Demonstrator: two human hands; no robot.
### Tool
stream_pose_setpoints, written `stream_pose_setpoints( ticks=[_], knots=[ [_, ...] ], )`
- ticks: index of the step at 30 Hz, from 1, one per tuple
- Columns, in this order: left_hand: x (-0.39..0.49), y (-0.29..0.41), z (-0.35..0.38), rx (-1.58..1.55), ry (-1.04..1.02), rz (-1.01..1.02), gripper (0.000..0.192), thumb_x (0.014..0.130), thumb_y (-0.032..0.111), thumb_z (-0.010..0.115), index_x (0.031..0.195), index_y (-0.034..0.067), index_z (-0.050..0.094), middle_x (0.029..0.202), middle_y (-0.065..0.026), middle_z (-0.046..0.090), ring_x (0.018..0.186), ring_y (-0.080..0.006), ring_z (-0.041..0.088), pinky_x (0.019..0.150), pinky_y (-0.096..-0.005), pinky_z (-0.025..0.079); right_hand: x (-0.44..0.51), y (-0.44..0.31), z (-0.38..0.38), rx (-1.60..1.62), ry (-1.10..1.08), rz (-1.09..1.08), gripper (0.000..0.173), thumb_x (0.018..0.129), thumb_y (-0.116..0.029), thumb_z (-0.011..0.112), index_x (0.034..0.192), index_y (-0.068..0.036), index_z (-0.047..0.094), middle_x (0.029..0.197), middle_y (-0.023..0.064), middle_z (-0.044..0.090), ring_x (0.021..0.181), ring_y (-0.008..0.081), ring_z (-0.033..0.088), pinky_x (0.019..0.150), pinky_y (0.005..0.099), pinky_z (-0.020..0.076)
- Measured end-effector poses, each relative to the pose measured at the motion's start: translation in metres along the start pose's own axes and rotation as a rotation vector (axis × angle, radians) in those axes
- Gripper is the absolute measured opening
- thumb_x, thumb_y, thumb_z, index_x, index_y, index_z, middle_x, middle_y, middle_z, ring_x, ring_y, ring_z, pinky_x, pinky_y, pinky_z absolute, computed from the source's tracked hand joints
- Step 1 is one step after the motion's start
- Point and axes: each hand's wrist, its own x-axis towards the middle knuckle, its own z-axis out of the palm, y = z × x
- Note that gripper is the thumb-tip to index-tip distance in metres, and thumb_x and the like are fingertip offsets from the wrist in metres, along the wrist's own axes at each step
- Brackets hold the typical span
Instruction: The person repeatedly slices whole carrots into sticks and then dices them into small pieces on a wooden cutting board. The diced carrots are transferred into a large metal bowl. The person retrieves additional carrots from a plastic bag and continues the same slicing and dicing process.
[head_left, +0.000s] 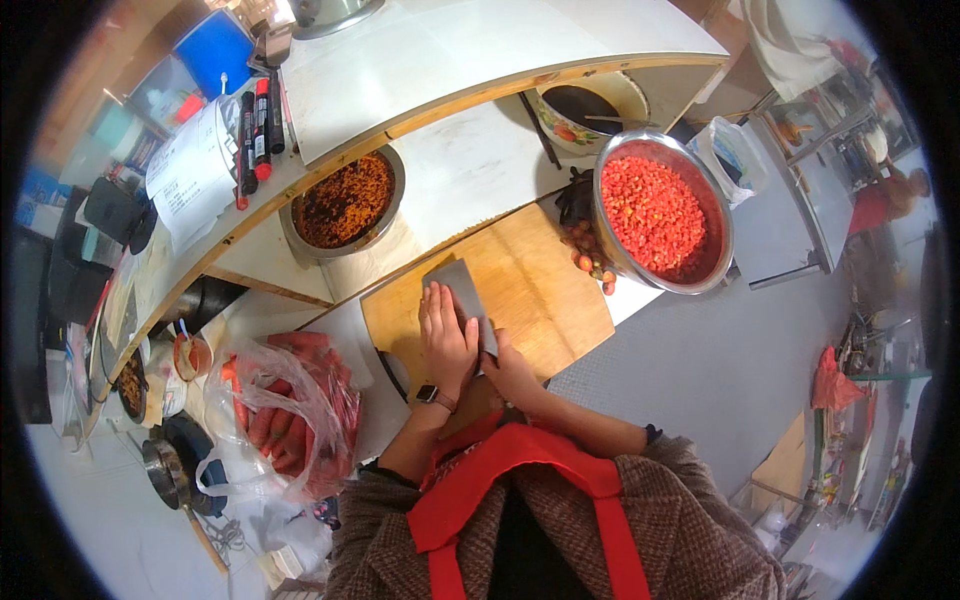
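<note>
A cleaver with a wide grey blade (466, 292) lies over the wooden cutting board (555, 277), near the board's left part. My right hand (514, 371) is closed at the near end of the cleaver, around its handle, which is mostly hidden. Flat along the blade's left side rests my left hand (448, 337), fingers stretched out and pointing away from me; a watch is on that wrist. Right of the board, a metal bowl (729, 225) holds chopped red peppers (652, 214). Several small round reddish fruits or vegetables (589, 255) lie between board and bowl.
Left of the board is a plastic bag (330, 420) of carrots (281, 431). Beneath the raised white shelf (487, 52) stand a metal bowl of dark, oily seasoning (345, 202) and a flowered enamel basin (555, 131) of dark liquid. A long-handled pan (166, 469) is lower left. A person (889, 199) is far right.
</note>
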Motion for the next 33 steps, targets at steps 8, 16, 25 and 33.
stream_pose_setpoints(
  ticks=[8,16,25,33],
  knots=[
    [0.055,0.062,0.007,-0.062,-0.029,0.028,0.058,0.093,0.016,0.053,0.144,-0.007,0.038,0.155,-0.0252,0.03,0.145,-0.0422,0.026,0.119,-0.0496,0.024,0.006,-0.024,-0.048,0.172,0.097,0.041,0.032,0.097,-0.011,0.053,0.125,-0.003,0.039,0.074,0.0171,0.059,0.061,0.0271,0.062,0.055,0.0418,0.0499],
    [0.181,0.262,0.087,-0.541,0.034,0.471,0.045,0.094,0.017,0.055,0.132,-0.005,0.048,0.141,-0.0253,0.043,0.135,-0.0421,0.039,0.115,-0.0482,0.03,-0.029,-0.088,-0.256,0.294,0.46,-0.063,0.023,0.1,-0.007,0.044,0.12,-0.006,0.035,0.064,0.0035,0.049,0.043,0.0116,0.047,0.037,0.0282,0.0392],
    [0.22,0.276,0.173,-0.244,0.041,0.583,0.031,0.096,0.017,0.057,0.119,-0.004,0.058,0.135,-0.026,0.052,0.125,-0.0408,0.05,0.105,-0.0477,0.04,-0.125,-0.058,-0.329,0.272,0.575,0.116,0.016,0.102,-0.008,0.045,0.116,-0.002,0.041,0.067,0.0043,0.049,0.042,0.0111,0.047,0.037,0.0289,0.0394],
    [0.232,0.296,0.149,-0.244,-0.237,0.471,0.018,0.095,0.023,0.062,0.094,0.006,0.065,0.081,-0.0213,0.067,0.076,-0.0386,0.067,0.064,-0.0467,0.052,-0.11,-0.039,-0.363,0.36,0.587,0.019,0.015,0.103,-0.01,0.046,0.115,-0.003,0.041,0.067,0.003,0.049,0.043,0.0101,0.048,0.037,0.0275,0.0402]
  ],
)
